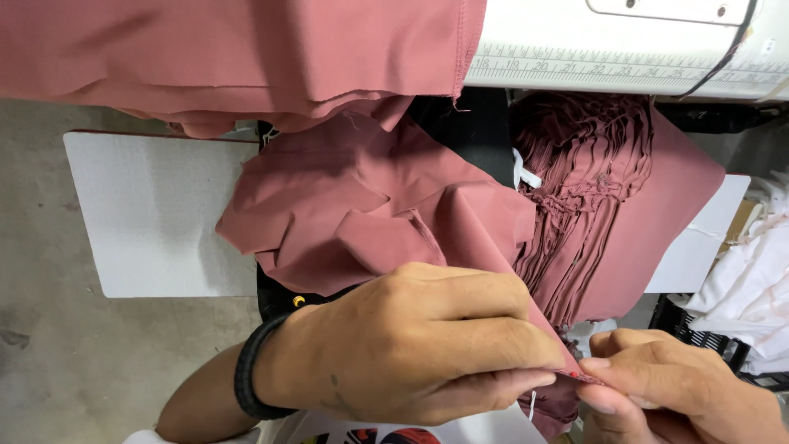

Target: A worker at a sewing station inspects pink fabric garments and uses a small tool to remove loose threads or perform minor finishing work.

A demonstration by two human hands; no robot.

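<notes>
**Both hands pinching the pink fabric edge**

From my remote view I see the left hand [411, 349], with a black wristband [251, 378] on its wrist, closed in a pinch on a folded edge of dusty-pink fabric [370, 205]. The right hand [682, 395] meets it from the lower right corner of the view, thumb and forefinger also closed on the same edge. Between the two sets of fingertips I make out something small and red; it may be a clip or a tag, but the view is too tight to tell.

The fabric spreads upward from the hands, across the near edge of the white work board [156, 214]. A bundle of gathered pink strips [583, 181] lies at its right side, touching it. More pink cloth hangs over the white sewing machine bed [625, 49] along the top edge. White cloth [752, 288] is piled at the far right.
</notes>
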